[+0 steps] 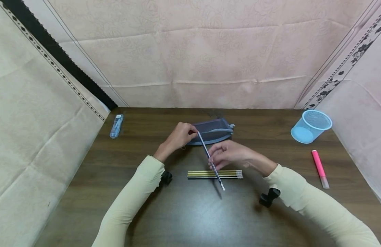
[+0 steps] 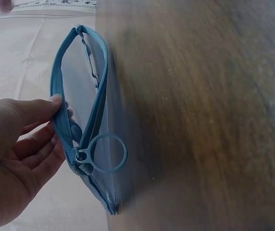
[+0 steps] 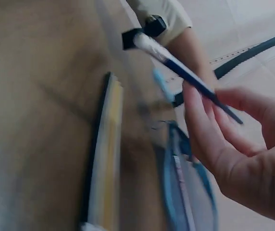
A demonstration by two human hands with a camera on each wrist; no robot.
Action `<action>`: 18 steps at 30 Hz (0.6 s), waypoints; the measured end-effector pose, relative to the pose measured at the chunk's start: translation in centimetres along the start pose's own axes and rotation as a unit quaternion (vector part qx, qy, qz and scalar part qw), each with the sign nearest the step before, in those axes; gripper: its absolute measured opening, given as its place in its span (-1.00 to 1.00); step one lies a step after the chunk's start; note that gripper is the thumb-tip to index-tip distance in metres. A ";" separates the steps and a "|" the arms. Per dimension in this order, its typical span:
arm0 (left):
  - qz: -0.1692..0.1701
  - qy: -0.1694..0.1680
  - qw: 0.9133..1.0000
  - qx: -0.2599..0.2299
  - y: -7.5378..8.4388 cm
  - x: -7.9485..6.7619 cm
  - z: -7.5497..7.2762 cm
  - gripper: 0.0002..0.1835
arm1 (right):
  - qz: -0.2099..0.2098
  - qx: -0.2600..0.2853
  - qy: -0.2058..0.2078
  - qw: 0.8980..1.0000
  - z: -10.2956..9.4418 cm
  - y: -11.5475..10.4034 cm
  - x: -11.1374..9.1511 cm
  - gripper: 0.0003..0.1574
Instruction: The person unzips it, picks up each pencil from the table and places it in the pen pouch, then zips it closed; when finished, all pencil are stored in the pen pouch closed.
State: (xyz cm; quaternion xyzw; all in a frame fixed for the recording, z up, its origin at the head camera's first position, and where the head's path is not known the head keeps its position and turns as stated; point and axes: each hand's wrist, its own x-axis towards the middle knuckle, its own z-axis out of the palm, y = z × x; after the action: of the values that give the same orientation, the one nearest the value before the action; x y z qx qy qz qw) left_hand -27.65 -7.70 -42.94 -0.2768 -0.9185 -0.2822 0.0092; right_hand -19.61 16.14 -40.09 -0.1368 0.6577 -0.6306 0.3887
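My left hand pinches the rim of a blue-grey mesh zip pouch between thumb and fingers. In the left wrist view the pouch's zipper is undone, its mouth gapes, and a ring pull hangs from it. My right hand holds a dark blue pencil by thumb and fingertips, tilted above the table, its white end towards me. Below it several gold and dark pencils lie side by side. The right wrist view shows a thin pale stick inside the pouch, its kind blurred.
On the right of the wooden table a light blue mesh cup stands, with a pink marker lying nearer. A small blue oblong item lies far left. Cloth hangs behind the table.
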 end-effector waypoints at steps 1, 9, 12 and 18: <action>0.000 0.000 1.000 -0.001 0.0 0.0 0.0 -0.85 | 0.021 0.011 -0.015 1.000 0.0 0.3 0.1 -0.78; 0.002 -0.002 1.000 0.001 0.1 -0.1 -0.2 -0.83 | 0.118 0.147 -0.021 0.982 -0.8 1.5 1.2 -0.79; 0.002 -0.004 1.000 0.001 0.1 -0.1 -0.3 -0.83 | 0.134 0.212 0.010 0.968 -1.4 1.9 1.7 -0.72; 0.004 -0.009 1.000 0.001 0.0 -0.1 -0.2 -0.84 | 0.131 0.311 0.091 0.937 -2.1 2.4 3.1 -0.69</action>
State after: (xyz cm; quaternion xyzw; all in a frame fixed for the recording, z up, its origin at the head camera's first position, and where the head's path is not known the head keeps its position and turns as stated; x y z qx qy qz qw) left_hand -27.61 -7.82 -42.73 -0.2830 -0.9177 -0.2786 0.0026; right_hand -22.38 15.95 -43.58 0.1367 0.4735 -0.7569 0.4292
